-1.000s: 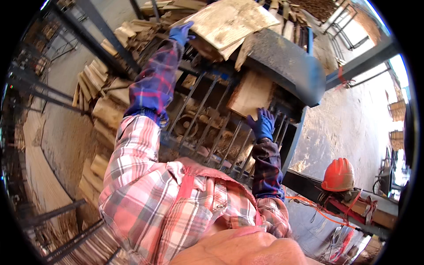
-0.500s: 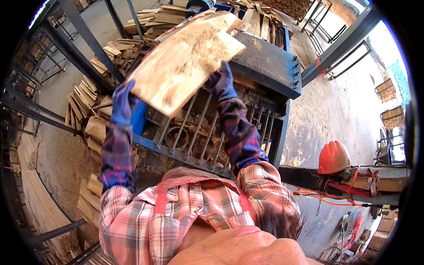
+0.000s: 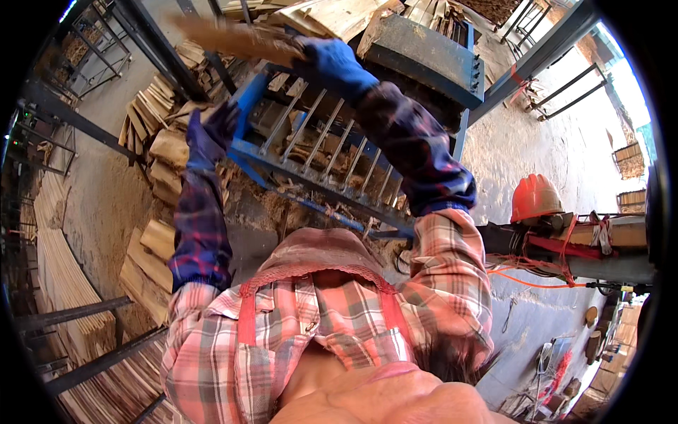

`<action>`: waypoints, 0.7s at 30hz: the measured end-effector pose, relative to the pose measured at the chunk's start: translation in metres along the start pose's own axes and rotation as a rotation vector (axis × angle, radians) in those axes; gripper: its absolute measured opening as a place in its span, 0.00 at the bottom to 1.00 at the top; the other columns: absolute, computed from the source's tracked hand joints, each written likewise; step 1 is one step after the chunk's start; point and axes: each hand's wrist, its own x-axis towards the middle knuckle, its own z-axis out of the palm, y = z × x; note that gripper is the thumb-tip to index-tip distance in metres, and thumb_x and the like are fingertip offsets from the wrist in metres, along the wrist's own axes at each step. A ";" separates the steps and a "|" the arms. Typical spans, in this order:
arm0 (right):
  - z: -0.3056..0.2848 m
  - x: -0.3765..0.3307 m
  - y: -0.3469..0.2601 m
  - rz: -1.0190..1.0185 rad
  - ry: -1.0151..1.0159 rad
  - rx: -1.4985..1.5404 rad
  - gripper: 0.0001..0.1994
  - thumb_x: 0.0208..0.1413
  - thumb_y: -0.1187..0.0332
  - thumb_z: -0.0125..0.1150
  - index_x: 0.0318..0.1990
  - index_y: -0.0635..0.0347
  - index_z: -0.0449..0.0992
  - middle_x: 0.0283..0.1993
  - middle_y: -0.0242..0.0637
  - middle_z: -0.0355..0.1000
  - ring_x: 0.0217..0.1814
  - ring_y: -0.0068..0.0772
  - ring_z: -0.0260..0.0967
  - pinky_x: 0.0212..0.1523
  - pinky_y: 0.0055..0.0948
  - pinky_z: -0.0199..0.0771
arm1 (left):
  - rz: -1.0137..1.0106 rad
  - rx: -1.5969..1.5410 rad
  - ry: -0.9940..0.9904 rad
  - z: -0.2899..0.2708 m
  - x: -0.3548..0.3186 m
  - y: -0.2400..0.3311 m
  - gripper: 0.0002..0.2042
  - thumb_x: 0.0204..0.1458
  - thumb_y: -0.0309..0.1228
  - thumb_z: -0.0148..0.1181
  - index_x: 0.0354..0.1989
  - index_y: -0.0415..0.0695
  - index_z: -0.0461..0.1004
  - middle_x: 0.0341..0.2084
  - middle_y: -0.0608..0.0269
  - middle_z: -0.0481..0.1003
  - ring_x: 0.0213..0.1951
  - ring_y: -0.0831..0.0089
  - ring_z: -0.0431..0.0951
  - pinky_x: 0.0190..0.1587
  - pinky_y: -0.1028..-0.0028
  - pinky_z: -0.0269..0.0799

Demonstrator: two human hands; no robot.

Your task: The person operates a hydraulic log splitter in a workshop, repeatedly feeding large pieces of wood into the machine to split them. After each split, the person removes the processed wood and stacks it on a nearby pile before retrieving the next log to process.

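Note:
A thin wood sheet (image 3: pixel 236 39), seen almost edge-on and smeared by motion, extends left beyond the far corner of the blue-framed machine (image 3: pixel 247 106). My right hand (image 3: pixel 335 65), in a blue glove, grips its right end above the machine's slatted metal bars (image 3: pixel 311 141). Beside the machine's left corner is my left hand (image 3: pixel 210 133), also gloved, with its fingers apart and nothing in them; it is clear of the sheet.
A blue metal housing (image 3: pixel 424 53) covers the machine's far right. Stacked wood pieces (image 3: pixel 169 148) line the left, near dark steel posts (image 3: pixel 159 49). At right, a red hard hat (image 3: pixel 534 198) rests on a beam with an orange cable (image 3: pixel 526 277) below. Long thin boards (image 3: pixel 63 261) lie far left.
Both hands held the broad sheet over the machine. Now the left has let go and dropped lower, while the right has swung the sheet up and left, turning it edge-on.

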 end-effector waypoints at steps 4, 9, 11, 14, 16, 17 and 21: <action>0.036 -0.131 0.050 -0.246 0.024 -0.338 0.26 0.48 0.66 0.58 0.58 0.54 0.67 0.61 0.41 0.67 0.64 0.40 0.64 0.65 0.41 0.60 | -0.168 -0.211 0.314 -0.015 -0.037 -0.033 0.46 0.52 0.68 0.37 0.65 0.36 0.58 0.63 0.46 0.62 0.64 0.55 0.61 0.67 0.61 0.53; 0.089 -0.308 0.019 0.380 0.065 -0.370 0.28 0.46 0.71 0.58 0.59 0.58 0.67 0.63 0.46 0.64 0.65 0.47 0.62 0.64 0.41 0.62 | -0.344 -0.254 0.242 -0.076 -0.091 -0.177 0.43 0.52 0.67 0.43 0.63 0.38 0.62 0.61 0.51 0.65 0.60 0.55 0.67 0.65 0.59 0.58; 0.104 -0.334 -0.040 0.641 0.308 -0.083 0.33 0.51 0.56 0.67 0.60 0.64 0.64 0.62 0.52 0.65 0.61 0.50 0.66 0.59 0.40 0.68 | -0.366 -0.414 0.386 -0.108 -0.102 -0.192 0.41 0.53 0.65 0.44 0.61 0.40 0.65 0.59 0.52 0.68 0.57 0.56 0.70 0.63 0.60 0.62; 0.145 -0.370 -0.080 1.273 0.454 0.917 0.29 0.53 0.56 0.67 0.55 0.70 0.68 0.56 0.42 0.68 0.58 0.37 0.66 0.58 0.31 0.65 | -0.455 0.055 0.386 -0.122 -0.072 -0.151 0.35 0.54 0.61 0.49 0.57 0.41 0.69 0.52 0.54 0.73 0.51 0.61 0.74 0.56 0.64 0.68; 0.170 -0.366 -0.101 1.368 0.687 1.323 0.20 0.55 0.58 0.65 0.46 0.67 0.75 0.45 0.32 0.74 0.46 0.28 0.70 0.48 0.26 0.69 | -0.419 0.419 0.104 -0.124 -0.036 -0.151 0.30 0.55 0.56 0.52 0.53 0.40 0.72 0.47 0.55 0.76 0.48 0.65 0.75 0.52 0.66 0.70; 0.181 -0.362 -0.103 1.330 0.741 1.272 0.19 0.55 0.58 0.65 0.45 0.66 0.75 0.42 0.31 0.74 0.43 0.26 0.69 0.46 0.26 0.69 | -0.389 0.596 -0.034 -0.127 -0.023 -0.150 0.28 0.56 0.53 0.54 0.51 0.39 0.73 0.45 0.55 0.77 0.46 0.67 0.76 0.50 0.66 0.71; 0.164 -0.358 -0.075 1.265 0.866 1.159 0.20 0.53 0.58 0.68 0.44 0.65 0.75 0.36 0.30 0.75 0.35 0.22 0.69 0.41 0.22 0.68 | 0.221 1.251 -0.133 -0.071 -0.002 -0.184 0.21 0.56 0.45 0.58 0.45 0.38 0.75 0.36 0.54 0.79 0.38 0.67 0.78 0.43 0.69 0.71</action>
